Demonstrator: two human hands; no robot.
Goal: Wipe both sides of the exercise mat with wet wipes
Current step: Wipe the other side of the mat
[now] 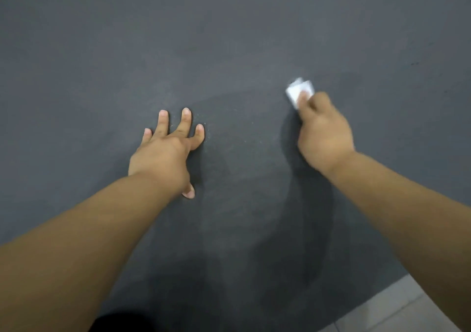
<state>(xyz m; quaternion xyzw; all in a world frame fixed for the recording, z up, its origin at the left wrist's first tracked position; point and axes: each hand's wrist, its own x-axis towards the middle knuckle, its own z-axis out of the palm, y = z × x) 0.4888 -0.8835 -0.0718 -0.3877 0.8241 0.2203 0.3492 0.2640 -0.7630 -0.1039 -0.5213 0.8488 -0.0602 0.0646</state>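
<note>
The dark grey exercise mat (pixel 229 38) fills almost the whole view and lies flat. My left hand (pixel 165 150) presses on it near the middle with fingers spread and straight. To the right, my right hand (pixel 323 133) grips a folded white wet wipe (pixel 299 91) and holds it against the mat; hand and wipe are blurred. Darker damp streaks curve across the mat between and below my hands.
A strip of pale tiled floor (pixel 407 308) shows beyond the mat's edge at the bottom right. A dark patch, cut off by the frame, sits at the bottom edge near my left forearm.
</note>
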